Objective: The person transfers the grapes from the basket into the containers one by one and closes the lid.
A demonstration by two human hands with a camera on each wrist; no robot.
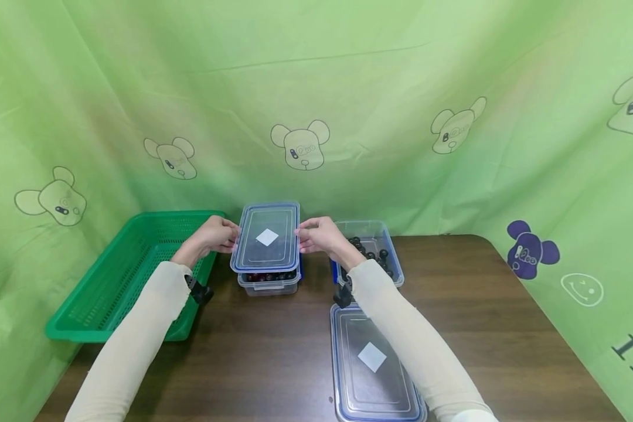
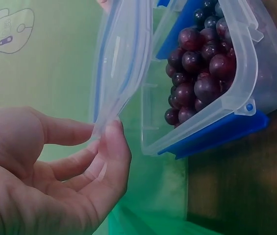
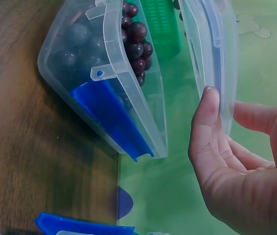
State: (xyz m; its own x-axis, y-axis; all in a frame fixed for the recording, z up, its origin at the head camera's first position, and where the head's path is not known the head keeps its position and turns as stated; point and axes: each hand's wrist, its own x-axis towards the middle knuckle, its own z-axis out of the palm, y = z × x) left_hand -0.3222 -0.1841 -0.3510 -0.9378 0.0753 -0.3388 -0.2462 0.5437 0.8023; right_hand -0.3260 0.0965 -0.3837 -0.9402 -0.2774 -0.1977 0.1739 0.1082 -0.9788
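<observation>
A clear lid [image 1: 259,252] with a blue seal and a white square label is held level above a clear plastic box [image 1: 272,287]. My left hand [image 1: 217,233] pinches its left edge between thumb and fingers; my right hand [image 1: 319,235] pinches the right edge. Both wrist views show a gap between the lid and the box rim. Dark red grapes [image 2: 202,68] fill part of the box, and its blue side latches [image 3: 111,120] hang folded down.
To the left stands a green perforated basket [image 1: 132,264]. Right of the box is another clear box [image 1: 387,252] holding dark grapes, partly behind my right forearm. A larger labelled lid [image 1: 369,387] lies on the brown table [image 1: 264,363] in front. Green printed cloth [image 1: 374,88] hangs behind.
</observation>
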